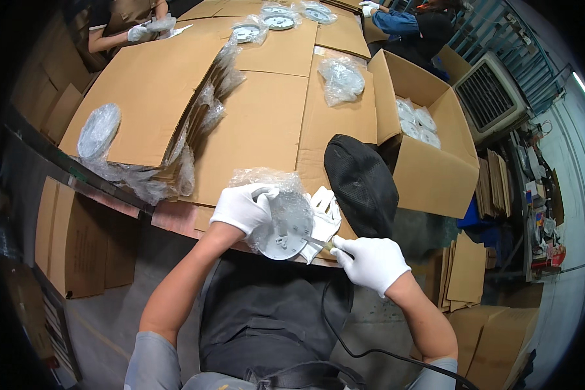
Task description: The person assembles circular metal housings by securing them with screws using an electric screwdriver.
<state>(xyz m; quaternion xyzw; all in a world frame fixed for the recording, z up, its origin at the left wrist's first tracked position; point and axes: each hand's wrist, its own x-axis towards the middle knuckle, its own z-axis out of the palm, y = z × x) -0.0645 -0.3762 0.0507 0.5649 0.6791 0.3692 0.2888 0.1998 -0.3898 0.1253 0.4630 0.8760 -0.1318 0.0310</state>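
Right hand (374, 262) pinches slim tool (314, 242), long axis pointing left to round dial (283, 242); left hand (242, 207), nearer, pinches dial's clear wrap (287, 199).

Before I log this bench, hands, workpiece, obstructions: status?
Left hand on round pale-grey disc, partly under clear plastic wrap. Right hand gripping slim grey tool, tip near disc's edge. Loose white fabric glove alongside.

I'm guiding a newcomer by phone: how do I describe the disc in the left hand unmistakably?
Start at the near edge of the big table covered with brown cardboard. There, the white-gloved left hand holds a round grey disc partly in clear bubble wrap. Only this disc has a slim metallic tool aimed at it, held by the white-gloved right hand.
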